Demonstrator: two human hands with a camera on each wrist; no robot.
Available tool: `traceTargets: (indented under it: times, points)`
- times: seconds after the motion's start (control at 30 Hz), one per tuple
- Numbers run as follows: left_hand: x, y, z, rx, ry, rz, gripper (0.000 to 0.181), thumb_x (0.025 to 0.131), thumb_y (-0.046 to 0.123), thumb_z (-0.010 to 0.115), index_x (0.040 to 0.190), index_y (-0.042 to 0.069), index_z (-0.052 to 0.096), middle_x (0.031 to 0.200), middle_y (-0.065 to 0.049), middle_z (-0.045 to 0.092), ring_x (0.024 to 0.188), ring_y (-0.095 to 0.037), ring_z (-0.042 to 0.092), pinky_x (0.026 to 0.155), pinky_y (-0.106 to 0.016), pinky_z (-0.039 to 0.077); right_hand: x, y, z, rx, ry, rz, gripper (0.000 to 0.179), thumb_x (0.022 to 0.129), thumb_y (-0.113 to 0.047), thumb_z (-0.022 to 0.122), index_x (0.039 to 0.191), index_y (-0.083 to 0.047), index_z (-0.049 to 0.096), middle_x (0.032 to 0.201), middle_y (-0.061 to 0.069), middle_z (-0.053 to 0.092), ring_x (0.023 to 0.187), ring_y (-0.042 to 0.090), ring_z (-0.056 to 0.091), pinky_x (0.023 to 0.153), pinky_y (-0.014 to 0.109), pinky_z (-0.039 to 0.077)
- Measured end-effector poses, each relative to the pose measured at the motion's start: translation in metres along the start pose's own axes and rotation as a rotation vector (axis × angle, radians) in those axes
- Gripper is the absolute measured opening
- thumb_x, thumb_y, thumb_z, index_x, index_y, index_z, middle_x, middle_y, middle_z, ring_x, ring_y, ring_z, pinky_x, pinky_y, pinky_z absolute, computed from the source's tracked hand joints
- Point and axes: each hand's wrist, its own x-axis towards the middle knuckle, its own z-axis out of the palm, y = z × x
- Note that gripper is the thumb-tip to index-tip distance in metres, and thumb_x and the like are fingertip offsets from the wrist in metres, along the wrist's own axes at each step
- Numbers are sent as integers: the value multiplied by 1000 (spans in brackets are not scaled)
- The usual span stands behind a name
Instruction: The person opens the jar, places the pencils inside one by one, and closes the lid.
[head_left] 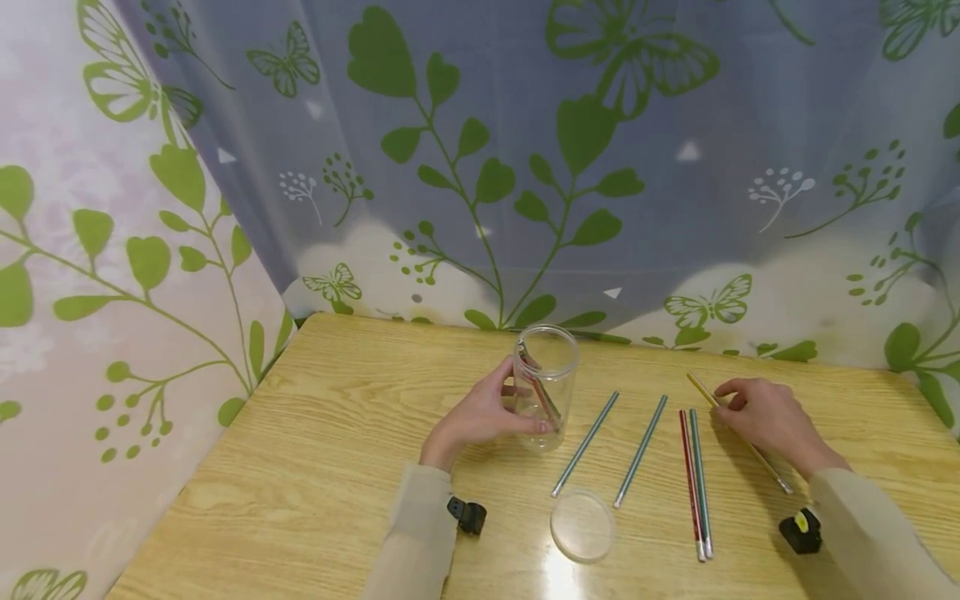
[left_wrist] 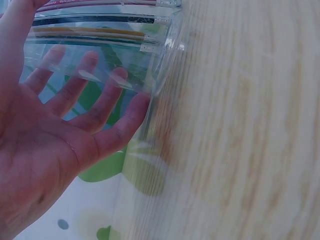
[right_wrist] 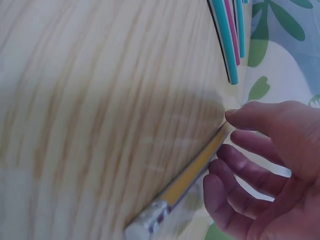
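My left hand (head_left: 491, 408) holds a clear plastic jar (head_left: 567, 396) upright near the back of the table, thumb in front and fingers behind. Inside the jar several pencils (left_wrist: 95, 33) lean against the wall, their silver ends at the bottom. On the right, my right hand (head_left: 772, 421) pinches a yellow pencil (right_wrist: 192, 172) near its far end between thumb and fingertips. That pencil slants along the table, its silver end towards me. Left of it lie a red pencil (head_left: 691, 483) and a teal pencil (head_left: 702, 483), side by side.
Two more teal pencils, one (head_left: 586, 443) beside the jar and another (head_left: 641, 450) farther right, lie apart on the wooden table (head_left: 300, 467). A round clear lid (head_left: 582, 525) lies in front of them. Behind the table hangs a leaf-patterned curtain (head_left: 465, 275).
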Motion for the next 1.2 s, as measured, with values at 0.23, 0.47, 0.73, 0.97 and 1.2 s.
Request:
traceTargets:
  times: [0.23, 0.47, 0.73, 0.97, 1.2]
  points:
    - [0, -1, 0, -2, 2, 0, 72, 80, 24, 90, 137, 42, 49, 138, 5, 58, 132, -25, 54, 95, -43, 56, 2, -6, 3, 5, 3, 18, 29, 92, -16, 67, 111, 6, 71, 87, 18, 73, 71, 23, 65, 56, 33, 47]
    - [0, -1, 1, -8, 0, 7, 72, 79, 23, 90, 136, 41, 49, 137, 4, 59, 132, -26, 55, 95, -42, 56, 2, -11, 3, 16, -3, 34, 23, 92, -12, 66, 107, 4, 71, 88, 20, 71, 73, 27, 65, 56, 36, 48]
    - [1, -2, 1, 4, 2, 12, 74, 79, 24, 90, 139, 38, 49, 138, 4, 58, 132, -26, 55, 97, -44, 55, -1, -11, -2, 46, 33, 41, 24, 91, -17, 68, 105, 3, 66, 92, 23, 72, 74, 28, 67, 58, 37, 50]
    - [2, -2, 1, -15, -3, 6, 74, 79, 22, 90, 138, 41, 49, 138, 4, 58, 132, -25, 54, 93, -42, 56, -7, -15, -15, 86, 80, 46, 30, 95, -19, 66, 115, 3, 61, 93, 22, 71, 72, 22, 64, 57, 34, 48]
    - [1, -1, 1, -22, -4, 0, 74, 80, 23, 90, 138, 41, 49, 138, 4, 58, 132, -25, 54, 93, -41, 57, -15, -22, -25, 119, 219, 25, 34, 96, -14, 62, 124, 4, 59, 94, 23, 71, 74, 29, 69, 53, 32, 47]
